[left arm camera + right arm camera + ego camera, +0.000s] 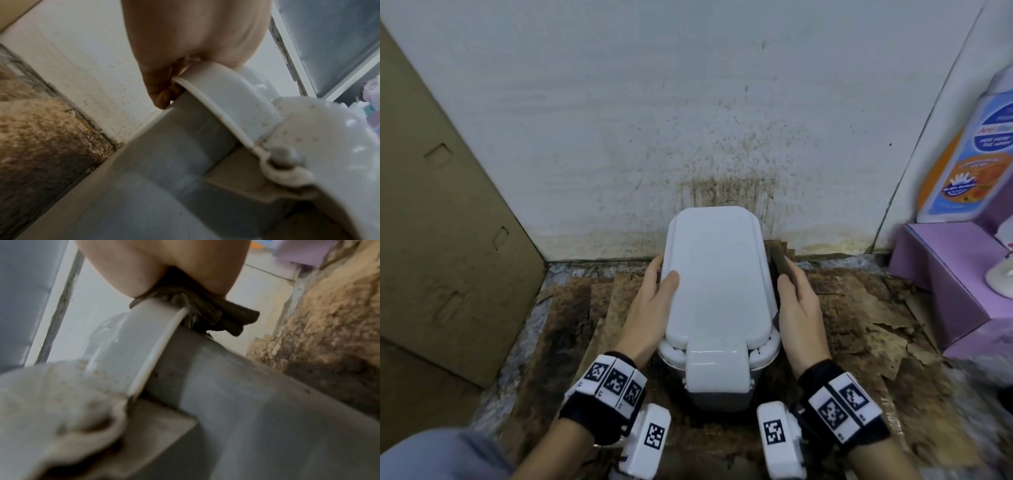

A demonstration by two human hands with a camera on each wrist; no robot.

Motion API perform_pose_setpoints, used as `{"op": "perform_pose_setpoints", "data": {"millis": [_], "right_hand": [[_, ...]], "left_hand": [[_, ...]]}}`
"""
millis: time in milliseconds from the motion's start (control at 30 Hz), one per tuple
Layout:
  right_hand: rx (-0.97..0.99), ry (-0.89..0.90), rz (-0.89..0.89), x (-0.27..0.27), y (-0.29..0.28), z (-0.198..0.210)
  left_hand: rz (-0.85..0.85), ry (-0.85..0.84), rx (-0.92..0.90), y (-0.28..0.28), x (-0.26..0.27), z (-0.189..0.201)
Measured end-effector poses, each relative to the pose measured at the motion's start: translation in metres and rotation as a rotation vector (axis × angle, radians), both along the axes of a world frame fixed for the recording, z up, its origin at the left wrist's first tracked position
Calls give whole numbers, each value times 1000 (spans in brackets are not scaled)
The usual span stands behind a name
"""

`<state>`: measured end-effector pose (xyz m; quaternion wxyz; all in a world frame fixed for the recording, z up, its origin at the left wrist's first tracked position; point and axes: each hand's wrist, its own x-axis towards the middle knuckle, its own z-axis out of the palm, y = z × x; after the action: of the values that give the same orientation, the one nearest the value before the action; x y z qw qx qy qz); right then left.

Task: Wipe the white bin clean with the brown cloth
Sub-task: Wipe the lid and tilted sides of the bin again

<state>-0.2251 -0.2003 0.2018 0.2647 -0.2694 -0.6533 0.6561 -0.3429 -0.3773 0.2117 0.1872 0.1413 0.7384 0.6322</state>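
Your wrists, nearest the lens, wear black bands with white checkered marker blocks. Between your two hands stands the white bin [717, 301], smooth glossy plastic with a flat, round-cornered lid over a grey body. Your left hand [654, 301] clasps the lid's left edge, thumb flat on top and fingers curled under the thin rim. Your right hand [796, 301] presses the brown cloth [780, 262], a dark, ribbed, folded wad, against the lid's right edge, gripping it between fingers and palm. Under the bin, the floor [592, 308] is rough, flaking and rust-brown. Beyond your fingertips rises a speckled, stained white wall [619, 137]; right of your right hand sits a lilac box [945, 274].
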Motion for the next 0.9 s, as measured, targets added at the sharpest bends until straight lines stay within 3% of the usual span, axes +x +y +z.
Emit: {"op": "perform_pose_setpoints", "data": {"millis": [133, 267, 433, 500, 633, 900], "right_hand": [[250, -25, 49, -4, 10, 10], [562, -57, 239, -13, 6, 32], [1166, -346, 521, -25, -15, 36], [1316, -372, 581, -23, -24, 37], [1438, -360, 657, -13, -42, 37], [1495, -330, 607, 14, -50, 31]], "left_hand": [[-19, 12, -10, -3, 5, 1], [-85, 37, -103, -6, -4, 0], [-91, 124, -110, -8, -5, -4], [-81, 94, -101, -7, -5, -3], [-50, -83, 19, -9, -8, -6], [-45, -23, -39, -9, -8, 1]]}}
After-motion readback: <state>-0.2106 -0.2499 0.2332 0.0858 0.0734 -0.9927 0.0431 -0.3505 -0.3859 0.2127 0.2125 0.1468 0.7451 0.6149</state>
